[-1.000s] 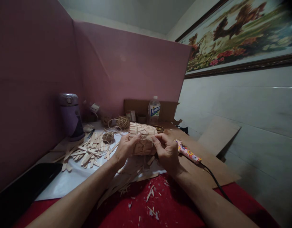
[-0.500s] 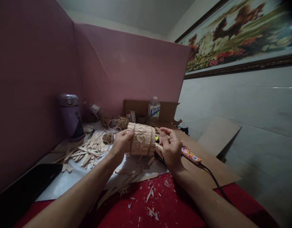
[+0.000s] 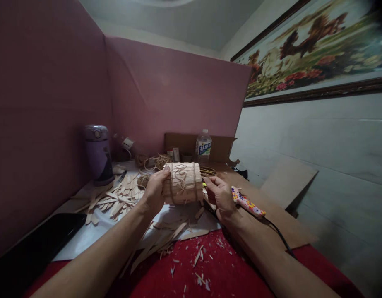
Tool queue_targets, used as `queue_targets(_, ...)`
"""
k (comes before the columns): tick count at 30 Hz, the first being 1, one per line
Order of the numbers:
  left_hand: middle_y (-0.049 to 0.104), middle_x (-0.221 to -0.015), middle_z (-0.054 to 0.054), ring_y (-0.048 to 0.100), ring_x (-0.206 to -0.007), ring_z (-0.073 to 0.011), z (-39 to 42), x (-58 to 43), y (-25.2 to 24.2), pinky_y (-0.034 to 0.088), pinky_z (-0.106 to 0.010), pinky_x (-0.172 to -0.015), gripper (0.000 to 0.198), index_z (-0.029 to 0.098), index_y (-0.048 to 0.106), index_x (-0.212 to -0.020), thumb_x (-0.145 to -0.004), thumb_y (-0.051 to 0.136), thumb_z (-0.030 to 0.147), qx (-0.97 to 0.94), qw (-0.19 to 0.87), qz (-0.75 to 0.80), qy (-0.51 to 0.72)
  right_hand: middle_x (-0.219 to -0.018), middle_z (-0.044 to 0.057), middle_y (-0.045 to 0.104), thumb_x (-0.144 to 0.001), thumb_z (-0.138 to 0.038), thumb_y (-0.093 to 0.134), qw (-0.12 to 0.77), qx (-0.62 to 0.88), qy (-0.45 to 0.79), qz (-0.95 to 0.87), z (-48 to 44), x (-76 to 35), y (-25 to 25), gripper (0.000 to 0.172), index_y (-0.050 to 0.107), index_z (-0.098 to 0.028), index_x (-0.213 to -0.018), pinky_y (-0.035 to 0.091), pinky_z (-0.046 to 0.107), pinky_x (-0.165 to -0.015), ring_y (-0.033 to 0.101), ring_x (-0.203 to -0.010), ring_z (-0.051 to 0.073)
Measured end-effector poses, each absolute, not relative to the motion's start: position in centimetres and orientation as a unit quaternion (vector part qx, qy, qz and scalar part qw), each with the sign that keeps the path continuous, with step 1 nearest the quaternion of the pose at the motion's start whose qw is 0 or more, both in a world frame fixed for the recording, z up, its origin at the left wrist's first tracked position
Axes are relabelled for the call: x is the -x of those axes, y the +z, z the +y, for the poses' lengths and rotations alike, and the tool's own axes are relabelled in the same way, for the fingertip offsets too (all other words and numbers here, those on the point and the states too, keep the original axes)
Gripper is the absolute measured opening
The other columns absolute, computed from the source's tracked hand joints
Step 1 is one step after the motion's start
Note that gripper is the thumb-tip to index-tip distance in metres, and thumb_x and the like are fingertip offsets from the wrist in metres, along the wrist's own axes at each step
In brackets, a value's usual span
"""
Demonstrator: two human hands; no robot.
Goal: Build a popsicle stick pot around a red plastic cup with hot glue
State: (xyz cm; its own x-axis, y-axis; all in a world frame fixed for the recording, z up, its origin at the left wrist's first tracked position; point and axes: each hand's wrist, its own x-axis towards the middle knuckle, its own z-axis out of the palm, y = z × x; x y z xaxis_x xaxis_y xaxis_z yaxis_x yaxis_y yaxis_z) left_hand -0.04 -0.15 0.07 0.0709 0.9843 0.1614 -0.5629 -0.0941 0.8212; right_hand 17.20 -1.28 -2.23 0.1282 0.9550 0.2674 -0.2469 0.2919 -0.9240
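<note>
A cylinder made of flat wooden craft sticks (image 3: 185, 184), with bands of twine round it and a twine and wood-chip decoration on its side, lies sideways in the air above the table. My left hand (image 3: 156, 186) grips its left end, thumb on top. Just off its right end, my right hand (image 3: 220, 194) is closed in a pinch; whatever is between the fingertips is too small or hidden to make out. A flower-patterned glue gun (image 3: 248, 205) with a black cord lies right of my right hand, partly behind it.
Loose craft sticks (image 3: 121, 196) are heaped at left, near twine balls (image 3: 162, 160) and a purple flask (image 3: 99, 155). A plastic bottle (image 3: 204, 145) stands at the back. A dark flat object (image 3: 44, 238) lies front left. Wood scraps litter the red cloth (image 3: 191, 273).
My right hand has turned and dropped slightly, its fingers drawn closer together. The cylinder has shifted a little left in my left hand's grip. The view has swung slightly left.
</note>
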Motion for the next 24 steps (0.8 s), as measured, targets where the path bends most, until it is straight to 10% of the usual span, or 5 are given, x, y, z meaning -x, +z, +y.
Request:
queue_targets(16,0.073,-0.074,-0.008,0.070,-0.075,-0.0186,-0.2,-0.4,1.2,0.055,-0.031,-0.082,0.024,0.009,0.066,-0.081,-0.091,0.046,0.018,-0.281,0.637,0.257,0.671,-0.054,-0.001,0.057,-0.081,-0.039,0.061,0.527,0.474,0.006,-0.705,-3.1,-15.8,-4.3,0.019,0.063,-0.020,-0.079,0.032,0.023,-0.049,0.050,-0.050,0.014)
queue_targets(24,0.074,-0.076,-0.011,0.070,-0.079,-0.0209,-0.5,-0.6,1.4,0.056,-0.033,-0.082,0.026,0.008,0.066,-0.082,-0.091,0.045,0.020,-0.285,0.640,0.249,0.669,-0.051,-0.005,0.050,-0.076,-0.033,0.057,0.565,0.459,0.137,-0.672,-2.8,-15.7,-4.0,0.014,0.053,-0.021,-0.070,0.030,0.021,-0.044,0.043,-0.045,0.010)
